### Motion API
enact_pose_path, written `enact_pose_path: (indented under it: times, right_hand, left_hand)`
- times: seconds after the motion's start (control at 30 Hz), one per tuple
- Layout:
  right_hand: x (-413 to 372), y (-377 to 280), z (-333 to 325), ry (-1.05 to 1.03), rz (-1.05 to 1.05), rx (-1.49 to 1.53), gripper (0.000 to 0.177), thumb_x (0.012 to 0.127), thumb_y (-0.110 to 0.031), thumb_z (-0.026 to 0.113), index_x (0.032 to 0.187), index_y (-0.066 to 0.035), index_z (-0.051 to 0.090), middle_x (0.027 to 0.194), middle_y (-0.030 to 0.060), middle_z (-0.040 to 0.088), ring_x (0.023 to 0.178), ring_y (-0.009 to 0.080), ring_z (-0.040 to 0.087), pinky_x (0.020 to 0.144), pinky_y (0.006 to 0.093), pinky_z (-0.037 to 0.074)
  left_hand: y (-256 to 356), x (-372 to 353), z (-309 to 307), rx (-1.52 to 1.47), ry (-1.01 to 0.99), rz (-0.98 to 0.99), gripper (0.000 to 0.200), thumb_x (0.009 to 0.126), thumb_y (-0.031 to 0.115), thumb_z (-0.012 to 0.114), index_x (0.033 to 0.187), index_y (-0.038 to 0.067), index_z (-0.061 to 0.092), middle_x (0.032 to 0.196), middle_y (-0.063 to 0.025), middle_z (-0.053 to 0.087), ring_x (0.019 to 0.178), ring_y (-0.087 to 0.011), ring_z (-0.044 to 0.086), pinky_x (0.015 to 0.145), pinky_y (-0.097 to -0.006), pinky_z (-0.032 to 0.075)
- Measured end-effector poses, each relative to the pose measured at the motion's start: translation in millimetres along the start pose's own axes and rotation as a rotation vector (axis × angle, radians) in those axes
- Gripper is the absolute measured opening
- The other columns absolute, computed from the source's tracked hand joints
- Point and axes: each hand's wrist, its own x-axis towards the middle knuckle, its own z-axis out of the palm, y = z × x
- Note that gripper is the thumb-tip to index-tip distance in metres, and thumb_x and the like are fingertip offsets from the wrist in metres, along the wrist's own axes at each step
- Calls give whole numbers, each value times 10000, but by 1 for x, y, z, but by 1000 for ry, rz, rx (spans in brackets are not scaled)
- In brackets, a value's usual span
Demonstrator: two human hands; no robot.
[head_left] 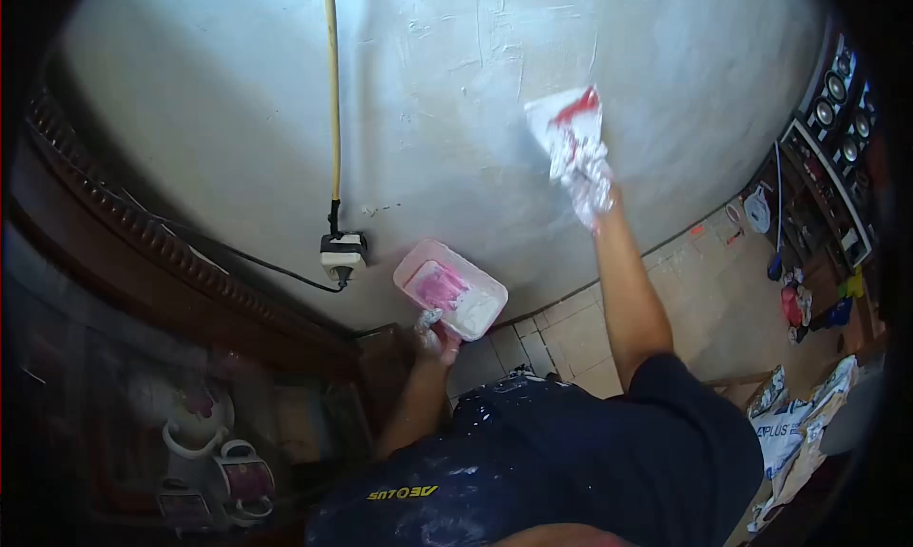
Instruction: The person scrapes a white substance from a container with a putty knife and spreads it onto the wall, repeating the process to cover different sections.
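My right hand (588, 181), coated in white paste, is raised against the wall (456, 157). Its fingers are closed on a putty knife (568, 117), whose wide blade is smeared white with a red streak and overlaps the wall surface. Lower and to the left, my left hand (437, 338) grips the near edge of a pale pink plastic tub (496, 288). White filler (478, 311) and a pink patch show inside the tub. White smears cover some of the left fingers too.
A power socket (342, 252) with a cable hangs on the wall to the left. Dark wooden furniture with a glass front, cups (245, 476) behind it, stands at lower left. Speakers and a cabinet (827, 190) line the right side; a torn bag (785, 433) lies at lower right.
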Motion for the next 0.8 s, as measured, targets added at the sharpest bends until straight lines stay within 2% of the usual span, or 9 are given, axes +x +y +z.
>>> enact_pose_path:
  times: [0.1,0.17,0.37,0.4,0.47,0.57,0.67,0.7,0.8]
  right_hand:
    - [61,-68,46,-115,-193,45,261,867,-34,550,1126,-22,522,954,93,613,733,174,608,630,299,534]
    - [92,-72,59,11,-184,37,236,869,-29,551,1104,-8,545,952,99,625,752,188,627,654,309,544]
    - [16,90,-83,314,124,-90,311,863,-77,556,1162,8,546,1042,95,613,883,201,624,756,323,540]
    - [-2,133,-134,218,152,-82,281,865,-72,542,1140,-13,543,1024,91,609,869,216,620,746,339,537]
    - [-54,120,-112,259,375,-3,351,858,-91,548,1206,-69,509,1059,88,603,883,238,620,762,403,531]
    - [-59,75,-66,215,351,-54,389,893,-186,523,1261,-80,450,1123,67,583,957,220,603,777,375,519]
    - [-10,-11,-1,164,91,73,357,919,-170,500,1249,-51,436,1133,79,566,943,201,588,726,339,524]
    - [10,-32,3,93,-74,-129,318,924,-124,489,1228,-45,442,1065,89,583,857,181,598,671,295,528]
    - [81,-84,15,-103,-212,-55,231,895,-69,528,1122,-27,519,920,83,610,737,166,622,598,261,529]
  left_hand:
    - [-2,-3,10,-20,8,-23,619,690,158,567,1278,20,429,1231,-137,529,1164,-334,501,1016,-503,391]
    - [-4,-3,15,-23,-29,-12,553,692,120,561,1235,52,477,1174,-106,554,1130,-297,526,988,-474,424]
    - [-10,-4,13,-78,-24,-52,559,695,116,557,1244,57,469,1184,-109,549,1139,-300,519,992,-478,419]
    - [-12,-6,14,-82,-27,-51,559,695,116,557,1244,57,469,1184,-109,549,1139,-300,519,992,-478,419]
    - [-11,-7,18,-42,-25,-18,557,691,122,560,1237,50,471,1178,-110,555,1133,-301,524,992,-477,419]
    - [-12,-4,12,-53,-24,-20,561,687,124,562,1235,47,471,1174,-110,560,1131,-301,526,987,-478,427]
    - [-14,-4,9,-55,-14,-52,558,686,124,560,1233,52,474,1174,-109,561,1129,-300,529,981,-480,434]
    - [-15,-4,9,-74,-5,-64,553,687,124,559,1230,54,479,1172,-107,564,1125,-300,532,980,-480,435]
    - [-15,-6,16,-38,18,-40,536,688,125,560,1215,54,493,1158,-102,572,1107,-302,544,983,-480,433]
